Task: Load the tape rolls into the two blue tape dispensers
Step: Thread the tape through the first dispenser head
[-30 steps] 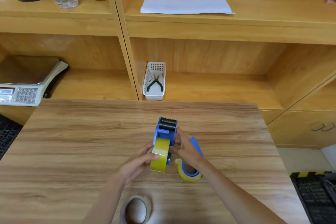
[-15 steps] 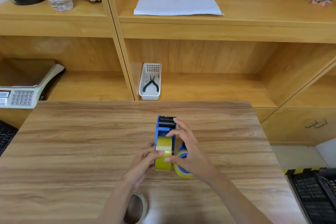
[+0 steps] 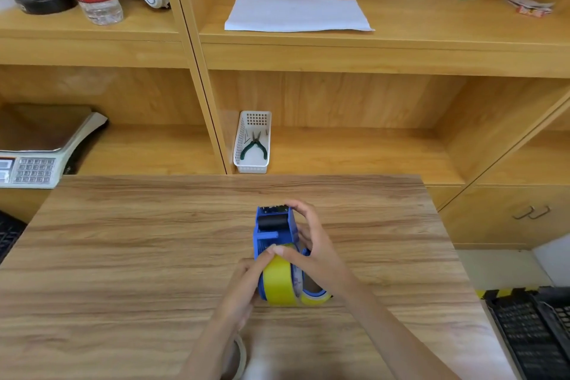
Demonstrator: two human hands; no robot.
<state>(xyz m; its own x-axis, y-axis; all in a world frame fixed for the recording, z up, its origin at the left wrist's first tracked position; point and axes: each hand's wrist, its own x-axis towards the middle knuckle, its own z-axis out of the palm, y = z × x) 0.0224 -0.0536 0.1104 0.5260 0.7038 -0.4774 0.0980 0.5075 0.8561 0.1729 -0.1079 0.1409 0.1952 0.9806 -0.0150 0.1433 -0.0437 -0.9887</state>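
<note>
- Tape roll (image 3: pixel 279 279), the yellow one, sits in the blue tape dispenser (image 3: pixel 271 233) near the middle of the table (image 3: pixel 123 256).
- We hold the dispenser up on its edge, so the roll faces us and we can get at the tape.
- Our left hand (image 3: pixel 246 276) pinches the near top of the roll. We think it is feeling for the loose end to pull it toward the black roller (image 3: pixel 273 221) at the far end.
- Our right hand (image 3: pixel 311 248) wraps the right side of the dispenser, with a finger up by the cutter end and the thumb on the roll. That grip keeps it from tipping while the other hand works.
- Just to the right, touching it and partly hidden by our right hand, lies a second blue dispenser (image 3: pixel 314 295) with yellow tape on it. We cannot tell if it is fully loaded.
- Near us, under our left arm, a pale roll (image 3: pixel 240 358) lies flat on the table.
</note>
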